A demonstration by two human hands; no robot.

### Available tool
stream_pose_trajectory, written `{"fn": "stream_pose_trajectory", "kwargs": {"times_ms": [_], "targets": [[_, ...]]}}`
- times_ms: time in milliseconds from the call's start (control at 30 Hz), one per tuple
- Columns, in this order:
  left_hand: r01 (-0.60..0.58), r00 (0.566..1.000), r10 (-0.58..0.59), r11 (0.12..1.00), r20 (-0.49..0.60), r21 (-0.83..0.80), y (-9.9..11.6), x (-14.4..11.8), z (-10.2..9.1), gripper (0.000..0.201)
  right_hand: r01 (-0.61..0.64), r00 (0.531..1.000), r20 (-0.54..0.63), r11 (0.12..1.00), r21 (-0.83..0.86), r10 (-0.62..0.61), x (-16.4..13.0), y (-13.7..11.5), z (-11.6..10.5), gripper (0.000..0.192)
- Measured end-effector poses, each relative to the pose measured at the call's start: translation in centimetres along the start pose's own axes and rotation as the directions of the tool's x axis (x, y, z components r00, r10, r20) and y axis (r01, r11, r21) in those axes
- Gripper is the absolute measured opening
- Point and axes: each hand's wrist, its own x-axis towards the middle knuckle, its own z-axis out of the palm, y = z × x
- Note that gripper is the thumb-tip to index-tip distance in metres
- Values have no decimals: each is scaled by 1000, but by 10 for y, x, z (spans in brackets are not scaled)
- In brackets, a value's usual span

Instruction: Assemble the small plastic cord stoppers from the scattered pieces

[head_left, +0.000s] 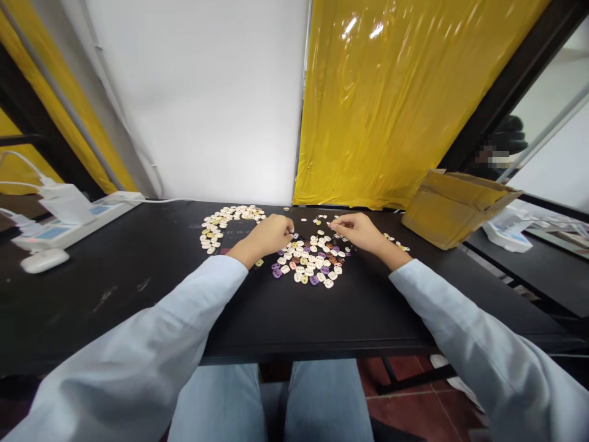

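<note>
Partly hidden: left hand (269,236) fingers curled over buttons (310,261); grasp unclear.

Black table (138,294), mixed pile of small coloured buttons (310,261) at centre, cream button cluster (227,224) to the left, white power strip w/ adapters (73,218) far left, cardboard box (453,209) on right edge

A mixed pile of small buttons (310,261) is spread on the black table (138,288), just below the fingertips of both hands. The left hand (271,235) and right hand (356,231) are rested at its upper edge, fingers curled. A second, paler heap (225,224) is seen left of the left fingers; whether anything is pinched cannot be told.
</note>
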Motion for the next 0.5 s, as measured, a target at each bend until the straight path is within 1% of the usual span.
{"fn": "stream_pose_trajectory", "kwargs": {"times_ms": [133, 267, 400, 500], "targets": [[14, 1000, -14, 998, -4, 69, 9, 1, 4, 15, 3, 998, -58, 1000, 4, -2, 1, -2, 3, 26], [51, 998, -49, 997, -26, 59, 19, 3, 8, 11, -10, 992, -124, 1000, 14, 12, 3, -4, 4, 24], [93, 994, -96, 994, -52, -54, 24, 7, 8, 12, -29, 992, -120, 997, 71, 38, 3, -9, 8, 20], [125, 987, -143, 969, -72, -212, 26, 8, 6, 12, -49, 991, -116, 986, 161, 68, 3, -15, 12, 22]]}}
